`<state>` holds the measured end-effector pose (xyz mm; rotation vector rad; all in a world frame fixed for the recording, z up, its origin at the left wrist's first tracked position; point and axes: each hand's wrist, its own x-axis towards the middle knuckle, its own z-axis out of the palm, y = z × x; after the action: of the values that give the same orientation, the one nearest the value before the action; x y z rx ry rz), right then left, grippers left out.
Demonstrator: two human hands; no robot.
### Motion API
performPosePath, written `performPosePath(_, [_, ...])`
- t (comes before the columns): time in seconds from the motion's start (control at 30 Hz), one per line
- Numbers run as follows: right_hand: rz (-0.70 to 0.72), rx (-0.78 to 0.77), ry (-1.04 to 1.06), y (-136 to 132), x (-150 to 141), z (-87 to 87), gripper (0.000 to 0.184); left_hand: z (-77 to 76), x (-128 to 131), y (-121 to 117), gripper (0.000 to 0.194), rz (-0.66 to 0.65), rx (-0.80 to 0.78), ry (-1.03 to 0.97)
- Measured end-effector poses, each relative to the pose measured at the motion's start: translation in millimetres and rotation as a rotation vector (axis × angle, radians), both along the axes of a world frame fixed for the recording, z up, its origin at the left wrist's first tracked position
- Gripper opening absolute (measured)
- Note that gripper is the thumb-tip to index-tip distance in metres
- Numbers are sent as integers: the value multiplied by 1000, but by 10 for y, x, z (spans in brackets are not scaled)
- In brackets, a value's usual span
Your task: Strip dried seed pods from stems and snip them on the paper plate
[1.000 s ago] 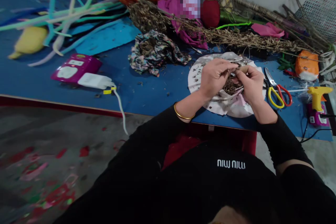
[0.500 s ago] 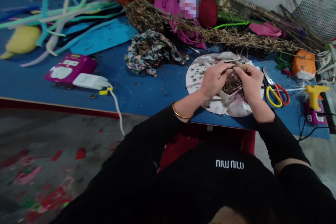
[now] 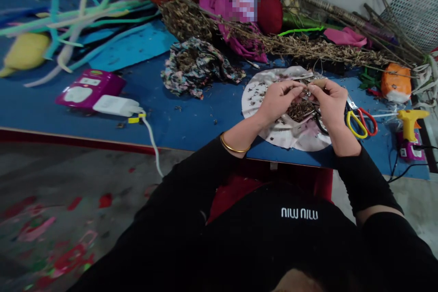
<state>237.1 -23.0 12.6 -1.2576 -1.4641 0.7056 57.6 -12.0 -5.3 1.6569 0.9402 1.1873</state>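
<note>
My left hand (image 3: 278, 100) and my right hand (image 3: 330, 100) meet above a heap of dried crumbled plant matter (image 3: 299, 112). Thumb and fingers of each hand are pinched together; something tiny shows between the fingertips, too small to name. Beneath the heap lies a round white cloth (image 3: 253, 100), dotted with dark flakes on its left side. A dark curved loop (image 3: 319, 124) shows under my right palm, the rest of it hidden. Just right of that hand, scissors (image 3: 359, 121) with one yellow and one red handle rest on the blue table (image 3: 198, 118).
A crumpled floral cloth (image 3: 198, 66) lies left of the white one. Farther left are a purple box (image 3: 94, 86) and long foam-like strips (image 3: 102, 16). Dried branches (image 3: 308, 50) stretch along the back. A yellow glue gun (image 3: 410, 123) stands at the right.
My right hand has shifted slightly right, and its fingertips have come a little away from the left ones. The dark loop under my right palm now shows.
</note>
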Motion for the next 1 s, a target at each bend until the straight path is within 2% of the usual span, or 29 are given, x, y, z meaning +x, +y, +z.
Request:
performPosePath(0.13, [-45,-2,22,19,26,9,19,-31,-62,46,45,234,222,45])
performPosePath(0.23, [-37,4,-6,-7,3,6,21,0,-42,-16,41,207,274,100])
performPosePath(0.37, [-23,42,-40,-57,-61,-23,22,50,43,-113,27,86,95,79])
performPosePath(0.53, [-29,73,-70,-58,-79,-58,23,58,58,-73,25,-2,-115,-84])
performPosePath(0.6, [-29,85,-210,-45,-29,-38,27,49,20,-26,25,9,-144,-107])
performPosePath(0.77, [-99,59,-752,-9,135,61,38,-2,-89,94,29,66,-143,-134])
performPosePath(0.87, [-11,70,-892,-25,194,126,20,-49,-82,141,28,84,-184,-174])
performPosePath(0.9, [35,72,-917,-47,222,151,20,-61,-69,152,27,83,-205,-188])
performPosePath(1.0, [99,-5,-1022,-167,380,233,42,-76,-34,172,24,64,-259,-211])
